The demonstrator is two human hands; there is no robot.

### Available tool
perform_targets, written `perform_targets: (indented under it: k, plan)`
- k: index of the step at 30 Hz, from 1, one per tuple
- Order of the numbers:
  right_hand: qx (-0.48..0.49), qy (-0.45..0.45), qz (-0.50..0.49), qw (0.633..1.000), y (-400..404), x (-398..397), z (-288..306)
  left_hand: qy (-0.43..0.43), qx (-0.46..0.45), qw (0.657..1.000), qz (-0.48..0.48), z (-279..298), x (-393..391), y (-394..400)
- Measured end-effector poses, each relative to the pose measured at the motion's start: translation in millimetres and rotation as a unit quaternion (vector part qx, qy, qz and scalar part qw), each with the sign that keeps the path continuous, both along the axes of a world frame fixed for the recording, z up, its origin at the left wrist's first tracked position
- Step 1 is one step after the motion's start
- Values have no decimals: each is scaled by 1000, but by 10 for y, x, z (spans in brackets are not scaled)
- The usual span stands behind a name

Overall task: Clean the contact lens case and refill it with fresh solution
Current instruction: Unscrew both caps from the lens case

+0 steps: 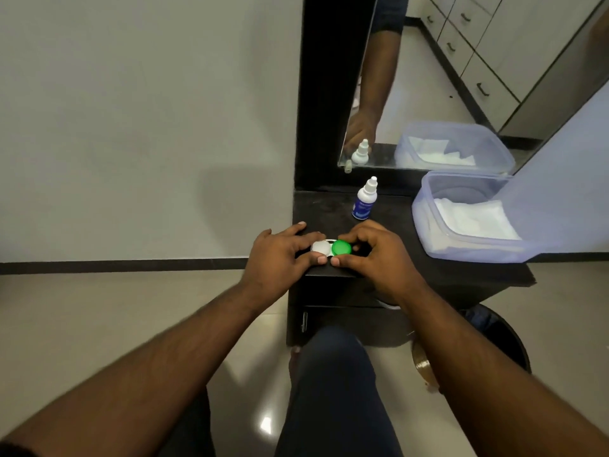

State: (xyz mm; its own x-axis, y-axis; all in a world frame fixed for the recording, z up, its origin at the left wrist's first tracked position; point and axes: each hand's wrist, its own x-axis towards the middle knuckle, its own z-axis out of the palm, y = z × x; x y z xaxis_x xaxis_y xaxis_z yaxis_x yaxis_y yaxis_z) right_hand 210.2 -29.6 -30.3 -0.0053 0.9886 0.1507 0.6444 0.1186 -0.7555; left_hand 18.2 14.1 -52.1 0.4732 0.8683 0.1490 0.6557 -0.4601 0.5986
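Storage box (425, 225): translucent pale-blue plastic, lid off or out of sight, right of frame centre on the dark tabletop (389, 206). Contents: folded white tissues or wipes (474, 219) lying flat on its floor. A mirror (428, 94) in the upper right of the frame repeats the box and its white contents.

Solution bottle (364, 199): small, white, blue label, white nozzle cap on; upright on the tabletop just above frame centre, left of the box, well apart from both hands. Fill level cannot be told.

Contact lens case (331, 248): twin-well type, lying flat at the near edge of the tabletop, centre of frame. White cap (320, 248) on the left well, green cap (341, 248) on the right; both caps seated, so the wells' contents are hidden.

Left hand (280, 255): at the case's left end, thumb against the near rim by the white cap, fingers curved over the far side, gripping it.

Right hand (379, 255): at the case's right end, thumb and curled fingers pinching round the green cap.

The case sits between the two hands, touched by both.
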Motion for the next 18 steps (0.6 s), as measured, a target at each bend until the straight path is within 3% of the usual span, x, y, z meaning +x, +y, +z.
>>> perform_targets:
  k: [10, 13, 18]
  plan:
    - [25, -33, -25, 999, -28, -48, -17, 153, 58, 986, -16, 99, 73, 7]
    - [3, -18, -26, 1000, -11, -41, 19, 83, 20, 996, -13, 63, 23, 20]
    - [-14, 6, -23, 1000, -6, -30, 23, -169, -62, 984, 13, 10, -32, -80]
